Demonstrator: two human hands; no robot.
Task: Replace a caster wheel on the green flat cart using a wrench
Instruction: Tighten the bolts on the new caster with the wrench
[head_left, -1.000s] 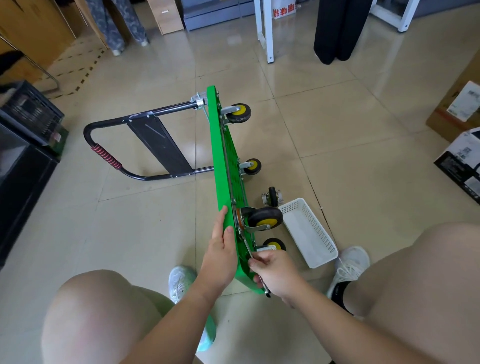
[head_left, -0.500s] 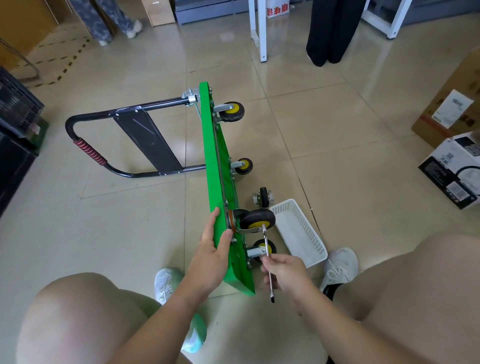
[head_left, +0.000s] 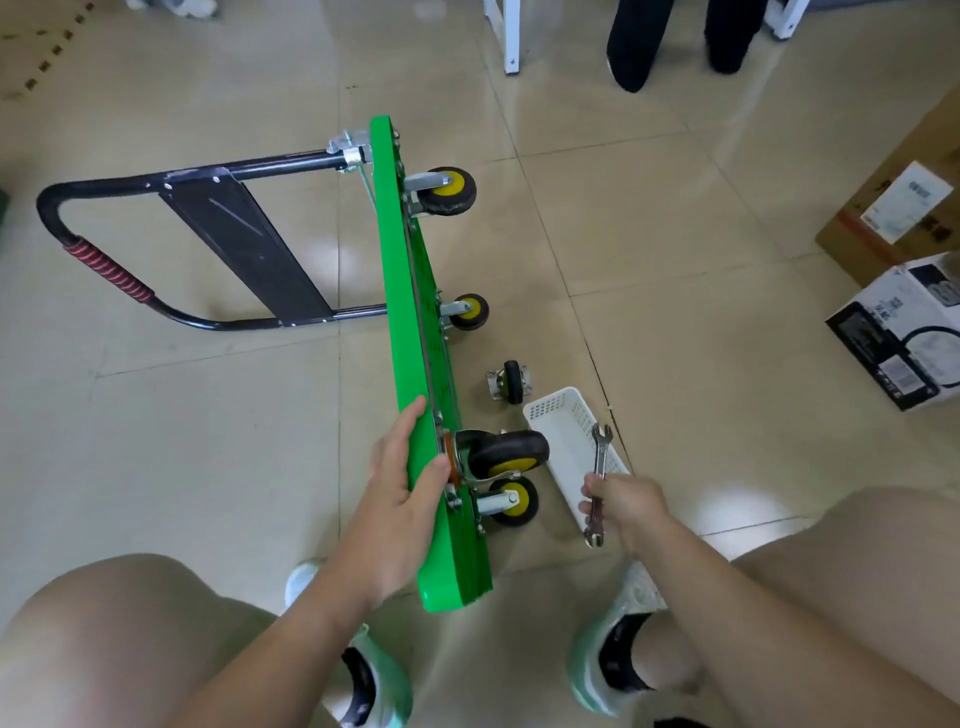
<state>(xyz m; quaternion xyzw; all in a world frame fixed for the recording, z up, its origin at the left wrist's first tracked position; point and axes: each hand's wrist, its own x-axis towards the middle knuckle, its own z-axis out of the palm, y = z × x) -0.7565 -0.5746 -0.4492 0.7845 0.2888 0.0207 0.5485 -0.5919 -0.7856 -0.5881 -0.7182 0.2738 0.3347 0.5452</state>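
**Grips engaged: left grip (head_left: 402, 499) on green flat cart (head_left: 400, 260), right grip (head_left: 623, 506) on wrench (head_left: 601, 447)**

The left grip is clamped on the upper edge of the cart's deck. Its fingers are laid on the deck's left face and the thumb is pressed on the wheel side, just beside an orange part at the mount of the nearest caster wheel (head_left: 511, 454).

The right grip is closed round the middle of the wrench shank. One open-ended head is pointed away from the person and the other end is seen below the fist. The wrench is held apart from the cart, over the near part of a white basket (head_left: 563, 415).

The cart is stood on its long edge on the tiled floor (head_left: 701, 312), with its underside turned to the person's right. Four yellow-hubbed wheels are seen fixed to that underside.

A loose caster (head_left: 511, 382) is found on the floor, near the cart and just beyond the basket's far end. The black handle (head_left: 104, 270), wrapped in red at one corner, is extended to the left.

Two cardboard boxes (head_left: 893, 218) are noted at the right edge, well apart from the cart.
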